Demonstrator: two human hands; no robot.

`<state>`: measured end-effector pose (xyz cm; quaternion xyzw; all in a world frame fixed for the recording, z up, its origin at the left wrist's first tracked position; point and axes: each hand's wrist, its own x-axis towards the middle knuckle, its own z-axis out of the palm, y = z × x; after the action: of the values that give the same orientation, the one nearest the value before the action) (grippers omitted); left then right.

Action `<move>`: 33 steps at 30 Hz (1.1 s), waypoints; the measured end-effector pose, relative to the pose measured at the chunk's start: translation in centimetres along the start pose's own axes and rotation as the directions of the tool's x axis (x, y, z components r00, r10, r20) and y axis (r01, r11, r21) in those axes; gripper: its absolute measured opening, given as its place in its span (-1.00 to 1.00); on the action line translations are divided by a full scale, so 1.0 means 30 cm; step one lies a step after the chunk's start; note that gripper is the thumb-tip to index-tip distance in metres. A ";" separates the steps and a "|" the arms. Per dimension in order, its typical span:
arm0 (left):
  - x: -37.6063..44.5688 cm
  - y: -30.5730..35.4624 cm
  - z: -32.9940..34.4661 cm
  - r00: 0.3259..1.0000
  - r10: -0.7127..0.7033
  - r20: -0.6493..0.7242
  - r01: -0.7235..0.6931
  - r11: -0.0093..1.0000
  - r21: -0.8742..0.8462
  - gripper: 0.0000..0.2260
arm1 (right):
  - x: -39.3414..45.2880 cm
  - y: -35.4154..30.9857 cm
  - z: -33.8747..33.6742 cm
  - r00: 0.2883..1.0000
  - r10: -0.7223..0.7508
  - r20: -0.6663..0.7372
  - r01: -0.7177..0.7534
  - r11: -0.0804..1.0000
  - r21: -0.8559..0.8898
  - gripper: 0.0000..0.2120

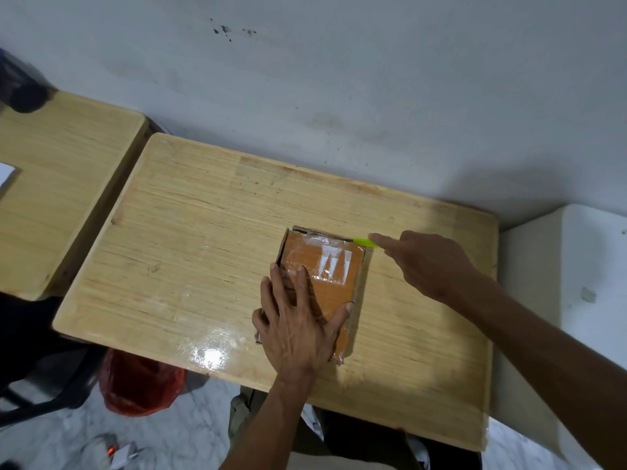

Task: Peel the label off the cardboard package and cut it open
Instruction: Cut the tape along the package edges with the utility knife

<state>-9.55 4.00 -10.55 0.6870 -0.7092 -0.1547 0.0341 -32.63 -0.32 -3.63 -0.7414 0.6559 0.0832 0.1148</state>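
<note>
A flat brown cardboard package [334, 266] wrapped in clear tape lies on the wooden table [190, 239]. White scraps of label [334, 262] remain on its top face. My left hand [298, 320] presses flat on the package's near left part, fingers spread. My right hand [427, 262] holds a bright green cutter [366, 242], index finger stretched along it. The cutter's tip touches the package's far right corner.
A second wooden table [61, 184] stands to the left with a white sheet at its edge. A white box-like object [576, 300] sits to the right. A red plastic bag [139, 385] lies on the floor below. The wall runs close behind.
</note>
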 end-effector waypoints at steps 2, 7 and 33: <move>0.000 -0.002 0.001 1.000 -0.002 0.000 0.002 1.000 0.001 -0.11 | -0.016 0.019 0.004 1.000 0.008 0.002 -0.008 1.000 0.005 -0.52; -0.001 -0.004 0.003 1.000 -0.001 0.007 0.001 1.000 0.017 -0.10 | -0.045 0.050 0.014 0.999 0.032 -0.011 -0.032 0.999 0.030 -0.54; 0.109 -0.051 -0.136 0.959 0.199 0.200 -0.173 0.975 -0.136 -0.25 | -0.293 -0.489 0.206 0.513 0.807 0.292 -0.391 -0.083 0.916 -0.84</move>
<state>-7.19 0.07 -7.62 0.5935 -0.7599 -0.2648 0.0127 -19.03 11.44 -6.25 -0.1316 0.8370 -0.4042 0.3445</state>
